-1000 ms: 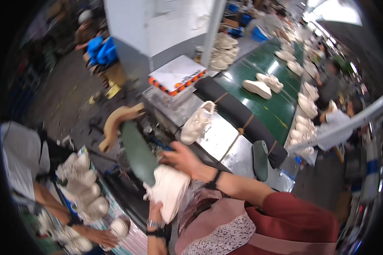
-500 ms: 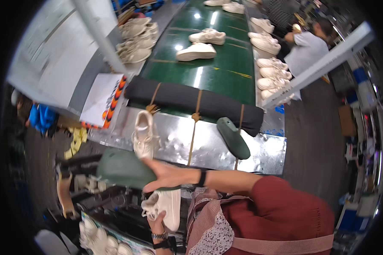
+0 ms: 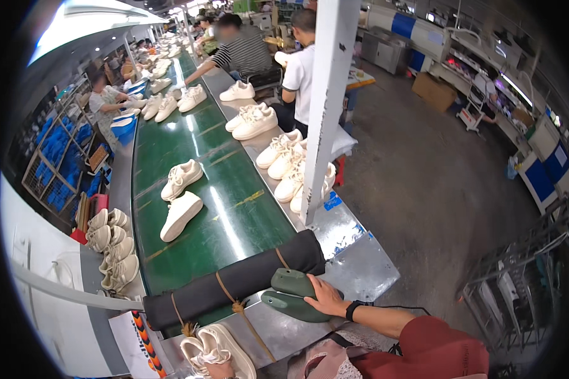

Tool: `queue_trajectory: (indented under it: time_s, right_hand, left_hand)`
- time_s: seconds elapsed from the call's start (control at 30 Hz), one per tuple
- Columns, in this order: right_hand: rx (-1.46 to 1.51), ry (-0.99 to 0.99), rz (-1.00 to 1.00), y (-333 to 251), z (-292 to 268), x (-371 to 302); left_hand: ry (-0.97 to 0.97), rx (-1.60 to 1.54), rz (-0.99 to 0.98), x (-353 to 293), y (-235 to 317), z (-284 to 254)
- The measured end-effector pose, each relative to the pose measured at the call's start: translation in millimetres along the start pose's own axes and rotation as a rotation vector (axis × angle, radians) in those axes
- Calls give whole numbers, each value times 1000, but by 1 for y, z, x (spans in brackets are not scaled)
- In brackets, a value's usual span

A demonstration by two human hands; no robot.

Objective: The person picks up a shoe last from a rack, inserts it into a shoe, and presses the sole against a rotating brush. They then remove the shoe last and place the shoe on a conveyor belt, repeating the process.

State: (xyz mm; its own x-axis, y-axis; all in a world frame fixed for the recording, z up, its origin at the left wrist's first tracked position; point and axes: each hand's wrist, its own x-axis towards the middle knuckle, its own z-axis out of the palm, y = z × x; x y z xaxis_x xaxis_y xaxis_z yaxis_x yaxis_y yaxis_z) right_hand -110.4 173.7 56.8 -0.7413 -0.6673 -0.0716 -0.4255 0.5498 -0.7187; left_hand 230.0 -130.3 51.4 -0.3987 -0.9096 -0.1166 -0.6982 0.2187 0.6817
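Two dark green shoe lasts lie side by side at the right of the metal ledge, against the black roll. My right hand (image 3: 325, 298) grips the nearer shoe last (image 3: 291, 307), fingers reaching toward the farther shoe last (image 3: 289, 280). At the lower edge, my left hand (image 3: 221, 370) is closed on a cream lace-up sneaker (image 3: 232, 350); its fingers are partly hidden. Another cream sneaker (image 3: 195, 355) touches it on the left.
A black roll (image 3: 234, 282) tied with cords crosses the end of a green conveyor belt (image 3: 221, 208). Two cream sneakers (image 3: 181, 216) lie on the belt. More line both side ledges. A white post (image 3: 325, 107) rises at the right. Several people sit along the line.
My right hand has carried its shoe last from the left to beside the other one. My left hand has raised its sneaker to the one on the ledge. The view has swung up and right.
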Motion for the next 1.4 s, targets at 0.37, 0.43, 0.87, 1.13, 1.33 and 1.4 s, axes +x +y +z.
queue_trajectory:
  time_s: [0.37, 0.43, 0.87, 1.13, 1.33, 1.4]
  right_hand:
    - [-220, 69, -275, -57, 13, -18]
    - [-217, 160, -215, -84, 26, -5]
    - [867, 436, 376, -48, -4, -133]
    - [1707, 1222, 576, 53, -136, -357]
    - [2126, 1623, 119, 140, -259, -574]
    - [2009, 1826, 19, 158, -295, -636]
  left_hand:
    - [-258, 22, 590, 124, 220, -20]
    - [-268, 153, 549, 180, 223, 2]
    - [-1296, -469, -150, -181, 278, 122]
    - [-1851, -616, -248, -406, 355, 238]
    - [-1967, -18, 711, -628, 433, 292]
    - [-1883, 102, 1195, -665, 450, 321]
